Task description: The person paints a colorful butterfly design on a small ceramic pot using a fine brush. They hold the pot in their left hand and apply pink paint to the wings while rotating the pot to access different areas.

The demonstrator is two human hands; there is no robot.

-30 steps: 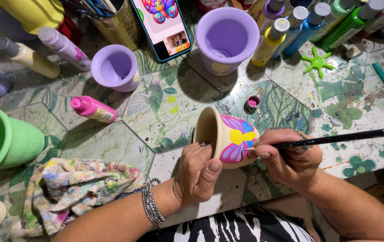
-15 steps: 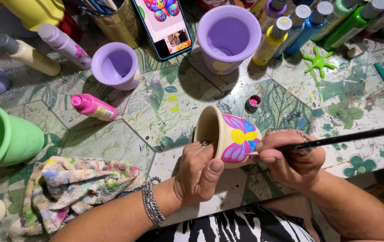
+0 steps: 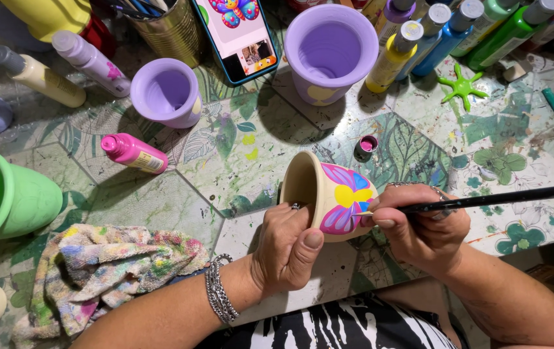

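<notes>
A bench (image 3: 160, 213) covered in leaf-patterned, paint-splashed sheets fills the space, crowded with paint bottles and pots. Near its front edge the left hand (image 3: 286, 249) grips a small cream pot (image 3: 325, 194) tipped on its side, fingers hooked inside the rim, thumb outside. The right hand (image 3: 419, 226) pinches a thin black brush (image 3: 490, 198), its tip touching the yellow and pink butterfly painted on the pot's wall. A pink paint bottle (image 3: 133, 152) lies to the left, a stained rag (image 3: 105, 265) below it.
</notes>
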